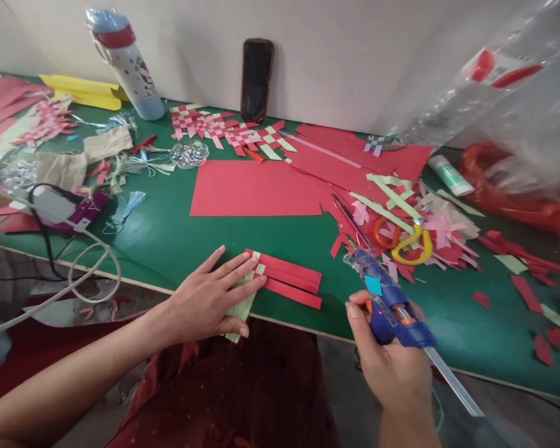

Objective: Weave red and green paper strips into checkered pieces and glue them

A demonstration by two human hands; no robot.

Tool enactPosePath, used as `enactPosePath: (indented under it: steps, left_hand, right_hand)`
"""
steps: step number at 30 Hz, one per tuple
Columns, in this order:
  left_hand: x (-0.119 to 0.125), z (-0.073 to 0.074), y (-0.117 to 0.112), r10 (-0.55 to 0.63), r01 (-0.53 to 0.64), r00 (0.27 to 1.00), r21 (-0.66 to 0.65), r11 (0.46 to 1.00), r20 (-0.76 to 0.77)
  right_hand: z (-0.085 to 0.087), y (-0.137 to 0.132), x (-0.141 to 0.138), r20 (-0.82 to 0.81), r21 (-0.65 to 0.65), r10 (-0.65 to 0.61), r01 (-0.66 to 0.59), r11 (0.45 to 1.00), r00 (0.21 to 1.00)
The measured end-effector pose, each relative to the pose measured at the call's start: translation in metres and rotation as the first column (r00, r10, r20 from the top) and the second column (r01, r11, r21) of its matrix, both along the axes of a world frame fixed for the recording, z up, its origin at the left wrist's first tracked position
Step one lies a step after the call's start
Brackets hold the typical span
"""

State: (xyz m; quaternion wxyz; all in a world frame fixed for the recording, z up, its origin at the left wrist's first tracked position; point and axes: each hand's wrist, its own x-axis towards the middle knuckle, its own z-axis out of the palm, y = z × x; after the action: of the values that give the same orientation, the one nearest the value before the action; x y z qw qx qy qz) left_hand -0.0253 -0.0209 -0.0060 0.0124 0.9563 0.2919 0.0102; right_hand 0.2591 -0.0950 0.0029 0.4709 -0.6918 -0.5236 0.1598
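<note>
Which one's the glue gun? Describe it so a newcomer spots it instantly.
Find the green table, then look right of centre at its front. There the person's right hand grips the glue gun, near the yellow scissor handle. Unlike the paper scraps beyond it, it is blue, with a cyan patch and a translucent stick jutting from its back.

Left grip (210, 297) flat, palm down, splayed; right grip (392, 370) curled shut.
</note>
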Motion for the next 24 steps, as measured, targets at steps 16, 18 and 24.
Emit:
enactPosePath:
  steps: [16,18,24]
  left_hand:
    - [-0.029,0.01,0.001,-0.003,0.007,0.999,-0.074,0.997,0.047]
    - [-0.029,0.007,0.0,-0.005,0.009,0.998,-0.071,0.997,0.059]
    - [-0.026,0.002,-0.003,0.021,-0.015,0.995,-0.065,0.998,0.097]
  right_hand:
    - [-0.004,-0.005,-0.002,-0.034,-0.022,-0.013,0.013,1.0,0.999]
    - [-0.006,-0.005,-0.004,-0.056,-0.017,-0.007,0.006,1.0,0.998]
    - [-0.007,-0.005,-0.007,-0.027,-0.047,0.002,-0.003,0.999,1.0]
